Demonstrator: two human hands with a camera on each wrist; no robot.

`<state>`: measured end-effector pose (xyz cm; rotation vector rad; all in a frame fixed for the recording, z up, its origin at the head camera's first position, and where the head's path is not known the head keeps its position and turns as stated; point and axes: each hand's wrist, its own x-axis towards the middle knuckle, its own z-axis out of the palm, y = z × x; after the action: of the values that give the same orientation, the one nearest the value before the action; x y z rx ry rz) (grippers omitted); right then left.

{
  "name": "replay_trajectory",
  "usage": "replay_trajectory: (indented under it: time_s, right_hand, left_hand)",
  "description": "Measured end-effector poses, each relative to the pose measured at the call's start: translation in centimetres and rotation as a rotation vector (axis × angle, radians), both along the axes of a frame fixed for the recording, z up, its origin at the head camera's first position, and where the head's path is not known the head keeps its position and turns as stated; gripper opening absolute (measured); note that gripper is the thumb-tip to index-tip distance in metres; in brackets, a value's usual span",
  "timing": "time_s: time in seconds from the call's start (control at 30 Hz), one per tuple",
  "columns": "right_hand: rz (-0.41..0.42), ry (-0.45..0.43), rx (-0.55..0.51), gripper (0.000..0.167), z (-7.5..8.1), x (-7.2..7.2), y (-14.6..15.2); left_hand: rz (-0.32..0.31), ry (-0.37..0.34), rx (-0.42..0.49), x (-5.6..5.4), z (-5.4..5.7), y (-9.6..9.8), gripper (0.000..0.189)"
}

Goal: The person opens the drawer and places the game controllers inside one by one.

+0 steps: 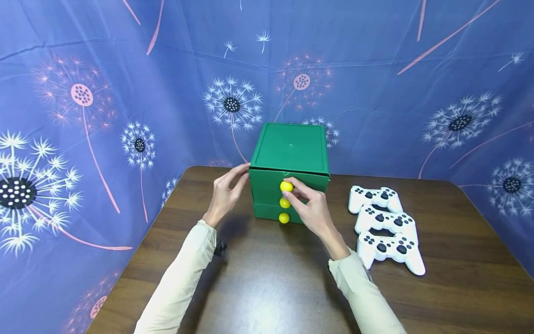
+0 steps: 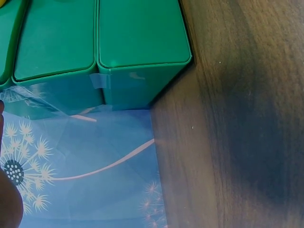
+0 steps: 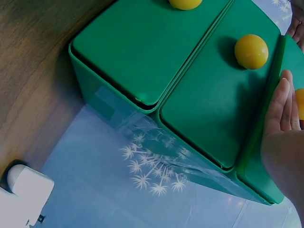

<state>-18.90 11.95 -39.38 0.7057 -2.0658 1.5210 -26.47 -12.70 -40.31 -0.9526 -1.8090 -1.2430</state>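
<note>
My right hand (image 1: 312, 204) pinches the top yellow knob (image 1: 286, 186) on the front of the green drawer box (image 1: 291, 147), which stands near the back of the worktop (image 1: 267, 278). My left hand (image 1: 225, 194) is unclenched, reaching the box's upper left edge. Two more yellow knobs (image 1: 284, 218) sit in line below, and three white game controllers (image 1: 387, 218) lie to the right of the box

Drawer box (image 1: 292, 146) on table (image 1: 258, 269), left of controllers (image 1: 389, 219).
</note>
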Motion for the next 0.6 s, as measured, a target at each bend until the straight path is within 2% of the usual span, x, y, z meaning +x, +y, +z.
replay_trajectory:
  time_s: [0.23, 0.6]
  right_hand:
    - [-0.007, 0.011, 0.017, 0.030, -0.2, 0.6, 0.0]
    - [-0.006, 0.020, 0.057, 0.033, -0.1, 1.8, -0.1]
  left_hand:
    - [-0.002, 0.002, -0.005, -0.3, -0.2, -0.1, 0.034]
    - [0.006, 0.022, -0.001, -0.5, 0.0, -0.1, 0.034]
